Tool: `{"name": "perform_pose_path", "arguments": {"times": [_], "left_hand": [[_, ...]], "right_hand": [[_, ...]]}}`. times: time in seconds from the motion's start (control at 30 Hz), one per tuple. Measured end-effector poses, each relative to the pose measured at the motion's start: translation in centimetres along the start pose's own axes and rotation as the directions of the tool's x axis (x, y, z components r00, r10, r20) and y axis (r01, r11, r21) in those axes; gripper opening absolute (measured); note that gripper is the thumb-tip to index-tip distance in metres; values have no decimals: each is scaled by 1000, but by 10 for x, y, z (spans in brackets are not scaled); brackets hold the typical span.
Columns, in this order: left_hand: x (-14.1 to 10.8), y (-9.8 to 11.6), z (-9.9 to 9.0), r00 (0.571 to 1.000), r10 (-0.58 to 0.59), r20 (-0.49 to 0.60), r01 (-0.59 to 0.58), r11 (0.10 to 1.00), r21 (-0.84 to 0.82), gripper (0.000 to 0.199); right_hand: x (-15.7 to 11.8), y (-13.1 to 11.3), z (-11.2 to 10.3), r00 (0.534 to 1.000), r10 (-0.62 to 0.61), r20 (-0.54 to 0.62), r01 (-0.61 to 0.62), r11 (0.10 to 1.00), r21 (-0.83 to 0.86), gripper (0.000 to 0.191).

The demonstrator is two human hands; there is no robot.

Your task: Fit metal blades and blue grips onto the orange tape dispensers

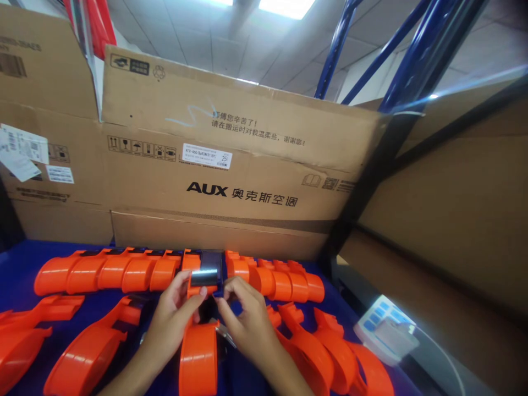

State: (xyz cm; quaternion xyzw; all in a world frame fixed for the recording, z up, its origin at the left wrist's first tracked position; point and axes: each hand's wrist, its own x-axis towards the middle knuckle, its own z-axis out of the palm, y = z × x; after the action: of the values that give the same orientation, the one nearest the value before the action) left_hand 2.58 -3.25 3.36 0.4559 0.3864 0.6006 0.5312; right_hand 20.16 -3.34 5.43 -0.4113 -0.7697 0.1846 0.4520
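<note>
My left hand [177, 308] is closed on an orange plastic tape dispenser [202, 290], thumb on its front. A dark plate with a serrated metal edge [205, 277] lies across its top. My right hand [247, 313] is just beside it, thumb and forefinger pinched at a small dark blue piece [218, 295]. Whether that piece is fixed to the dispenser I cannot tell. Below the right hand shows a slim metal object [226, 334], partly hidden by the fingers. Directly beneath the hands is the round orange body [198, 360] of a dispenser.
Orange dispensers stand in a back row, left [111, 272] and right [284, 283]. More lie in front, left [88, 352] and right [330, 352], on a blue surface [25, 256]. Cardboard panels [239, 159] rise behind. A white device with blue buttons [388, 327] and a blue-black rack post [367, 181] are right.
</note>
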Motion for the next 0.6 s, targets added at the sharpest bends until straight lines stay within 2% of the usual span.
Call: {"name": "perform_pose_path", "arguments": {"times": [0.27,0.6], "left_hand": [[0,-1,-1,999,23,26,-23,1000,-9,41],[0,-3,1,998,52,23,-52,999,-8,42]], "right_hand": [[2,-3,-4,1000,1,3,-1,999,50,21],[1,-1,-5,998,-24,54,24,1000,1,19]]}}
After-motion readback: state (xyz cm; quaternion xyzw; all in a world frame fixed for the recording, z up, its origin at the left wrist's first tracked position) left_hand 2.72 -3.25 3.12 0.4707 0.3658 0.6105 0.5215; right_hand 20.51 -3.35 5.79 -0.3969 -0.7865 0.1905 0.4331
